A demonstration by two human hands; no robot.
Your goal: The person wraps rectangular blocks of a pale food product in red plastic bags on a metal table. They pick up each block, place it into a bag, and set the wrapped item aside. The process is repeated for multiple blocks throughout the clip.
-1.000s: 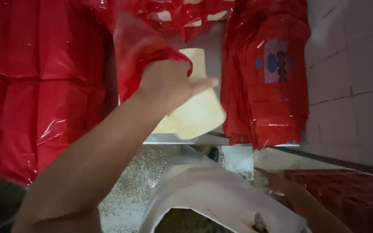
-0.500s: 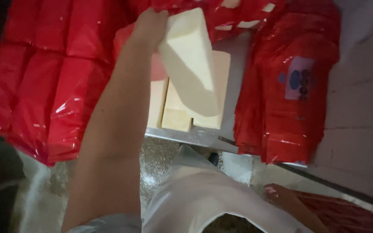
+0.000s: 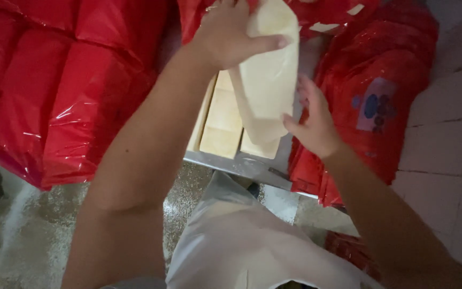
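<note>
White cloth (image 3: 252, 251) fills the bottom of the view, close under the camera, above a speckled grey floor (image 3: 28, 235). Both bare forearms rise from there toward a metal bench (image 3: 241, 163) whose edge shows just past the cloth. On that bench lie pale yellow slabs (image 3: 220, 120) side by side, flat, touching one another. Just above them hangs one more pale yellow block (image 3: 266, 80), tilted with its lower end over the slabs and its upper end lifted away. The right hand (image 3: 314, 120) is spread wide, fingers loose, its palm against the right side of the block's lower half; it does not close round it. The left hand (image 3: 228, 35) holds the block at the top, thumb laid across the front face and fingers curled behind. Red plastic-wrapped bundles (image 3: 65, 91) are stacked to the left of the bench, and a red plastic bag with a blue mark (image 3: 375, 107) stands to the right, beside a pale tiled wall (image 3: 450, 134). More red wrapping (image 3: 316, 13) lies at the far end.
</note>
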